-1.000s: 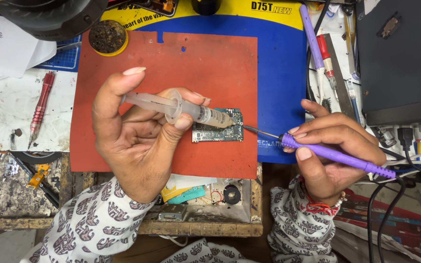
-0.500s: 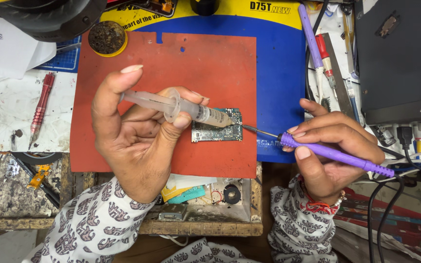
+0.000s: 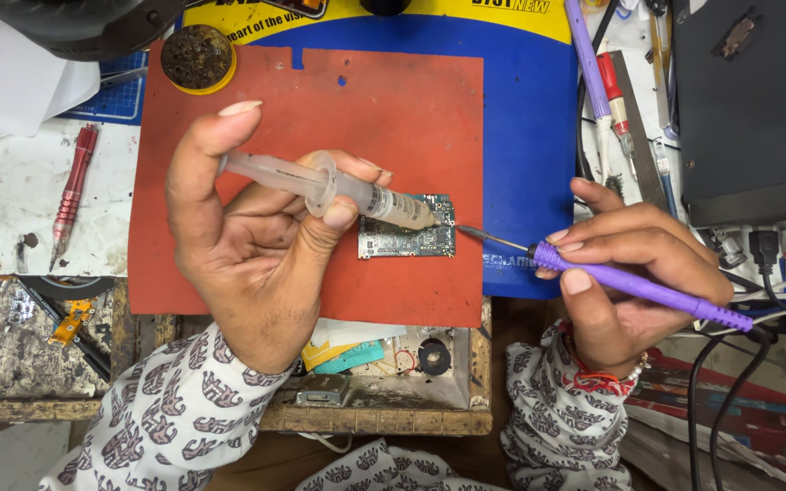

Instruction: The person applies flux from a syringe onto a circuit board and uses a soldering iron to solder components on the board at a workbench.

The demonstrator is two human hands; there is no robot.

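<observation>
A: What is each hand doing?

B: The left hand (image 3: 247, 264) is curled around a clear syringe (image 3: 329, 189). The barrel runs between the fingers, and the thumb (image 3: 200, 173) stands up by the plunger end. The syringe lies almost level, tilted slightly down to the right. Its tip rests over the top left corner of a small circuit board (image 3: 408, 238).

A: And the right?

B: The right hand (image 3: 634, 273) grips a purple soldering iron (image 3: 634, 286) like a pen, fingers closed around the handle. The thin metal tip (image 3: 482, 235) points left and ends just beside the board's right edge. I cannot tell whether it touches the board.

A: Where is the board?

B: It lies flat on a red mat (image 3: 320, 100), near the mat's lower right part. The red mat sits on a larger blue mat (image 3: 525, 136) with a yellow band on top, all on a cluttered tabletop (image 3: 2, 209).

A: What else is around?

B: A round yellow tin (image 3: 197, 57) of dark, crusty material sits at the red mat's upper left corner. A red pen-shaped tool (image 3: 71, 195) lies well to the left. On the right, a second purple tool (image 3: 586, 55) lies beside a dark box (image 3: 757, 109). Below the red mat, an open wooden tray (image 3: 384, 400) holds small parts. Both wrists wear patterned sleeves (image 3: 175, 409).
</observation>
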